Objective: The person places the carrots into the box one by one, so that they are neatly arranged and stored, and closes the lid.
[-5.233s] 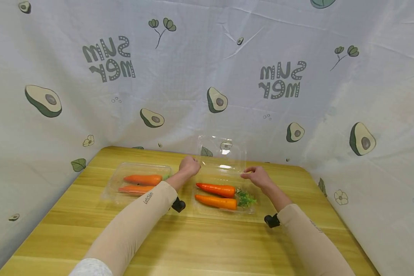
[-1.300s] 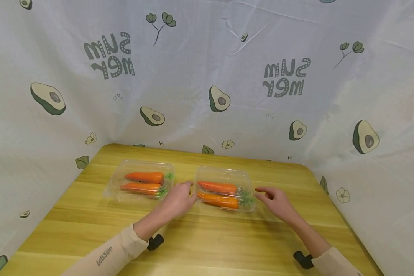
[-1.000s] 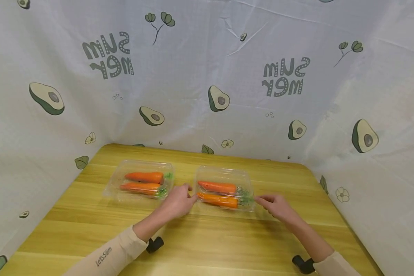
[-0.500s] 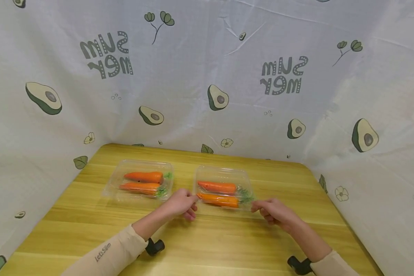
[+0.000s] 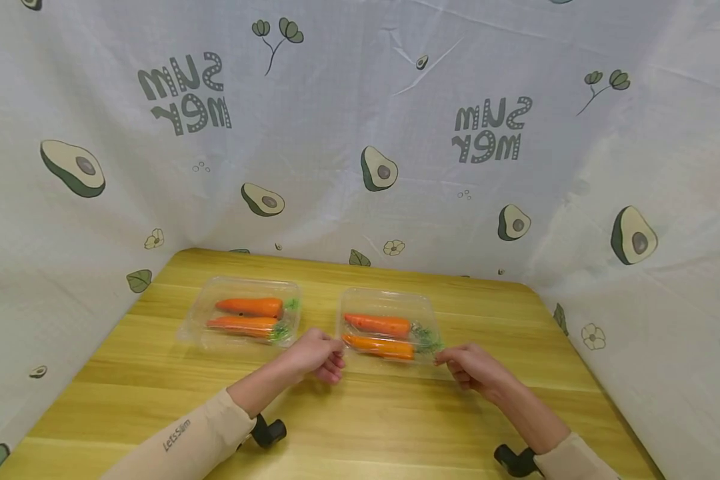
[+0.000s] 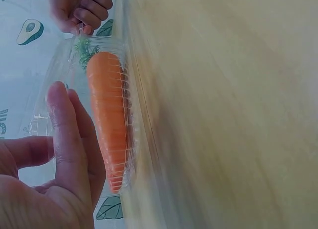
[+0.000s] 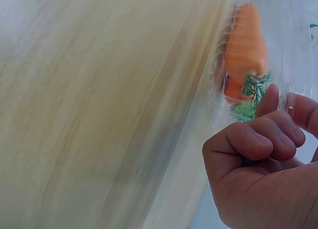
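Note:
A clear plastic clamshell box (image 5: 396,303) lies on the table with its lid down over two orange carrots (image 5: 377,325) with green tops. At its front left corner, my left hand (image 5: 315,353) pinches the rim between thumb and forefinger. My right hand (image 5: 474,369) does likewise at the front right corner, its other fingers curled, as the right wrist view shows. Through the ribbed side wall, a carrot (image 6: 107,119) shows in the left wrist view. Lid and base edges overlap in the head view.
Left of this box stands a second clear clamshell box (image 5: 249,287), its lid down, holding two more carrots (image 5: 249,307). Both rest on a wooden table (image 5: 360,427). A white printed cloth (image 5: 336,120) hangs behind and along the sides.
The right box's lid, earlier raised at the back with both hands at it, now lies over the carrots. Both hands have come forward from the box's sides to its front corners and pinch there.

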The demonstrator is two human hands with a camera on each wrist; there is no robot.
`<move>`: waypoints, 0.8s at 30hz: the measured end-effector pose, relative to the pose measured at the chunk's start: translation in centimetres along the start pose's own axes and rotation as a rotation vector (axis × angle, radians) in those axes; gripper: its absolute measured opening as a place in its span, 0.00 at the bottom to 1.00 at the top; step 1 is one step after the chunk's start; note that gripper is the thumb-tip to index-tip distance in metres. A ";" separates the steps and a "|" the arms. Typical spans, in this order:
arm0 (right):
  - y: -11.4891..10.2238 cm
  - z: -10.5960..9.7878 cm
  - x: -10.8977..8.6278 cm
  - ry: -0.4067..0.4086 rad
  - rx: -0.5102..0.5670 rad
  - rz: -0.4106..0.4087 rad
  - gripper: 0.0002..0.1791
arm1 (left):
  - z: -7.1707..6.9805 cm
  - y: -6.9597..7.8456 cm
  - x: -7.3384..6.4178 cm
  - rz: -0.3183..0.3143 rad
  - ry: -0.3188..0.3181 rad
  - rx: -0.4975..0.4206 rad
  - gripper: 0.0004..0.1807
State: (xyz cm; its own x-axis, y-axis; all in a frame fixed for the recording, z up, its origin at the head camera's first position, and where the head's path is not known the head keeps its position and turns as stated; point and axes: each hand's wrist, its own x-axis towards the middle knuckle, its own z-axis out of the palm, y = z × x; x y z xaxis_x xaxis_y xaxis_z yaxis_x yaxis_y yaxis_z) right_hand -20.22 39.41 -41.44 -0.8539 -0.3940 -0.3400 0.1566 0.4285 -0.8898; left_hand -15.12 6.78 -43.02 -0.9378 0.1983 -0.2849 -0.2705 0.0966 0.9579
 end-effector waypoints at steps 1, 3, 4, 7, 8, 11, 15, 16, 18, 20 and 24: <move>0.0 0.0 0.0 0.001 0.000 -0.001 0.20 | 0.0 0.0 0.1 0.002 0.005 -0.007 0.16; 0.0 0.1 0.2 0.005 0.000 -0.003 0.21 | -0.1 -0.2 0.2 0.007 0.012 -0.021 0.16; 0.0 0.1 0.3 0.006 -0.001 -0.003 0.21 | -0.1 -0.2 0.3 0.007 0.014 -0.025 0.16; 0.0 0.0 0.4 0.012 -0.003 -0.003 0.20 | -0.2 -0.4 0.6 0.014 0.019 -0.028 0.16; 0.0 0.0 0.4 0.013 -0.004 -0.002 0.20 | -0.2 -0.4 0.6 0.015 0.020 -0.028 0.16; 0.0 0.0 0.4 0.006 -0.007 -0.006 0.20 | -0.2 -0.5 0.7 0.026 0.025 -0.024 0.16; 0.0 0.0 0.4 -0.013 -0.008 -0.019 0.20 | -0.3 -0.7 0.8 0.036 0.028 -0.021 0.16; 0.0 -0.1 0.5 -0.017 -0.007 -0.022 0.20 | -0.3 -0.7 0.7 0.041 0.028 -0.022 0.16; 0.0 -0.1 0.5 -0.024 -0.007 -0.024 0.20 | -0.3 -0.8 0.8 0.044 0.030 -0.028 0.16; 0.1 -0.1 0.6 -0.025 -0.004 -0.021 0.20 | -0.4 -0.8 0.7 0.050 0.031 -0.033 0.15; 0.1 -0.3 0.8 -0.017 0.005 -0.010 0.19 | -0.3 -0.8 0.7 0.056 0.036 -0.041 0.15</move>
State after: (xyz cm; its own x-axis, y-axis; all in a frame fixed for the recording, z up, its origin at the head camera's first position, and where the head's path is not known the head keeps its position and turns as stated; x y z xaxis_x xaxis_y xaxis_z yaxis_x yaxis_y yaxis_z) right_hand -21.05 39.38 -41.70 -0.8469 -0.4122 -0.3359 0.1505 0.4201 -0.8949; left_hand -15.66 6.52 -43.96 -0.9587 0.1669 -0.2302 -0.2256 0.0462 0.9731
